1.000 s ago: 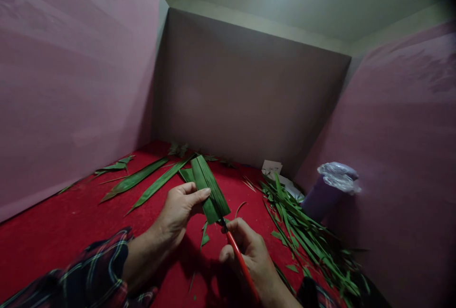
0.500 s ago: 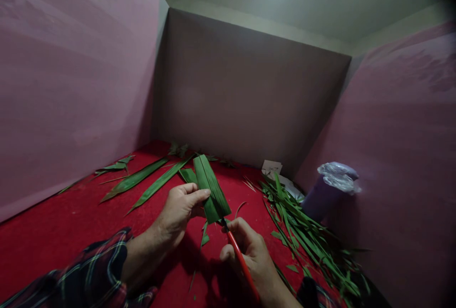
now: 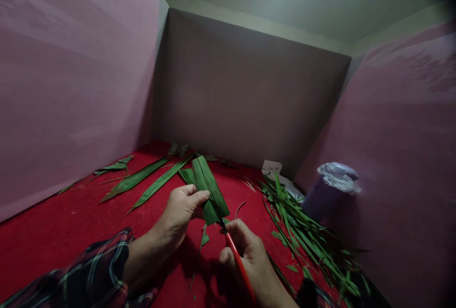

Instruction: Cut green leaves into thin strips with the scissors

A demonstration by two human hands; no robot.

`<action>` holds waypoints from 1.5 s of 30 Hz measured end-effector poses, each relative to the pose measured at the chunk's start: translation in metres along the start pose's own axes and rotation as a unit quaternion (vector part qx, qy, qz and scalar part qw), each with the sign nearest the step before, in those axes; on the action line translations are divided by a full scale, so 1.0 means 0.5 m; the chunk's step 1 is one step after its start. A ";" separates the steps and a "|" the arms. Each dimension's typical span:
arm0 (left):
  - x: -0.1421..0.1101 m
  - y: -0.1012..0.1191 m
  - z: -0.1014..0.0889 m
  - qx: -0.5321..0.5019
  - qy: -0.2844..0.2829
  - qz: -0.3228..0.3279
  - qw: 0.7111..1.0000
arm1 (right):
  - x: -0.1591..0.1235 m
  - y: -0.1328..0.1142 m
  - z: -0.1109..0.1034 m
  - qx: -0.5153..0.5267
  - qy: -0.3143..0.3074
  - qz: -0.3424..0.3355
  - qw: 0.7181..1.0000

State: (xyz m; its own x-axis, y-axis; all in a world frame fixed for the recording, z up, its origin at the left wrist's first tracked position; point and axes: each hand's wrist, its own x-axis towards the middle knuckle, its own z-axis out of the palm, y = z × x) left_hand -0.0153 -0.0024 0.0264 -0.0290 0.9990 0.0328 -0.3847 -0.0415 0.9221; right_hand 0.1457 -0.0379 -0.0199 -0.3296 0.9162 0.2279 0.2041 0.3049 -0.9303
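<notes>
Between the thumb and fingers of my left hand (image 3: pixel 183 208) is a broad green leaf piece (image 3: pixel 210 189), ribbed lengthwise and cut straight at its top edge. My right hand (image 3: pixel 245 246) is closed on red-handled scissors (image 3: pixel 238 256), which I see nearly edge-on. Their dark narrow end touches the lower right corner of the leaf piece; the blades are mostly hidden there. Behind the held piece, another green leaf section (image 3: pixel 187 175) shows partly. A small leaf scrap (image 3: pixel 204 238) lies below, between my hands.
Long leaves (image 3: pixel 138 179) lie on the red cloth (image 3: pixel 89 222) at left. A heap of narrow green leaves (image 3: pixel 302 232) spreads at right, beside a purple cylinder (image 3: pixel 322 198) topped with clear plastic. A white card (image 3: pixel 271 167) stands behind. Pink walls (image 3: pixel 78 75) enclose the sides.
Both hands, the leaf piece and the scissors have shifted very slightly to the left. The grip of each hand looks the same.
</notes>
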 end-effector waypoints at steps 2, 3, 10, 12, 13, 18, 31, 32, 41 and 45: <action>0.000 0.001 0.001 -0.001 0.004 0.001 1.000 | -0.001 0.003 0.001 0.021 -0.014 0.008 1.000; 0.000 0.001 0.001 -0.002 0.003 0.001 1.000 | -0.002 0.004 0.002 0.027 -0.017 0.010 0.999; -0.003 0.000 -0.001 0.005 -0.008 0.003 1.000 | -0.002 -0.002 0.003 0.024 -0.007 -0.013 1.000; -0.004 -0.002 -0.001 0.010 -0.013 0.004 1.000 | -0.002 -0.006 0.002 0.010 0.000 -0.028 1.000; -0.003 -0.004 -0.001 0.012 -0.015 0.005 1.000 | -0.002 -0.008 0.002 0.006 0.002 -0.034 0.999; 0.003 -0.017 -0.003 0.011 -0.018 0.005 1.000 | -0.002 -0.011 0.001 -0.002 0.004 -0.040 0.999; -0.014 -0.019 0.007 0.000 -0.045 -0.017 0.999 | 0.000 -0.005 0.008 0.012 0.006 -0.050 0.999; -0.014 -0.020 0.006 0.001 -0.047 -0.016 0.999 | 0.000 -0.003 0.008 0.013 0.006 -0.041 0.999; -0.014 -0.023 0.009 0.004 -0.041 -0.039 0.998 | 0.003 0.004 0.010 0.046 0.011 -0.025 0.999; -0.019 -0.021 0.012 0.005 -0.042 -0.041 0.998 | 0.005 0.004 0.010 0.040 0.014 -0.034 0.999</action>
State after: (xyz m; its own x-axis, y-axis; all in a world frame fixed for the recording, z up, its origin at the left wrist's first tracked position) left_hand -0.0054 -0.0113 0.0185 0.0801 0.9967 -0.0114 -0.3730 0.0406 0.9269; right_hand 0.1406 -0.0361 -0.0227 -0.3137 0.9012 0.2992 0.1072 0.3467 -0.9318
